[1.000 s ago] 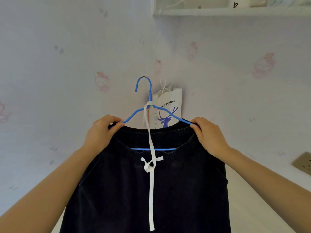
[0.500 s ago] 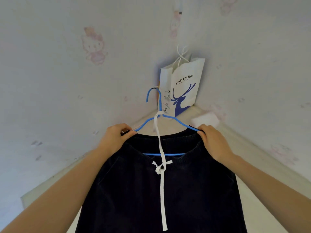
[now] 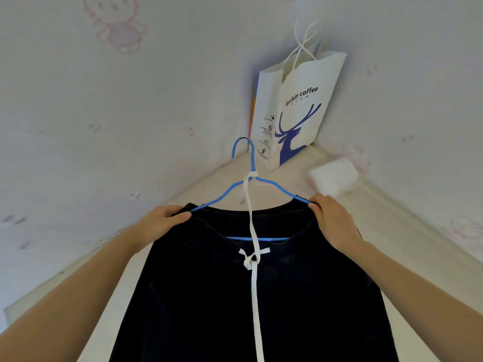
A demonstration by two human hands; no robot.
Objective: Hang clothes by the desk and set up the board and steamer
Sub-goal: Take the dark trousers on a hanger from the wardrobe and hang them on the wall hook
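Observation:
A dark navy garment (image 3: 203,296) with an elastic waistband hangs from a blue wire hanger (image 3: 224,194) held out in front of me. A white drawstring (image 3: 254,288) is looped around the hanger's neck, knotted at the waistband and trails down. My left hand (image 3: 167,218) pinches the waistband and hanger at its left shoulder. My right hand (image 3: 332,220) grips the waistband and hanger at the right shoulder. The hanger's hook is free in the air, touching nothing.
A white paper coffee bag (image 3: 295,111) with a blue deer print stands in the wall corner on a pale desk surface (image 3: 285,184). A white soft pack (image 3: 332,176) lies right of it. Wallpapered walls (image 3: 104,100) close in on the left and right.
The view has tilted downward: the shelf and wall socket have left the frame and the paper bag and desk corner now show fully. Both hands keep the same grip on the hanger.

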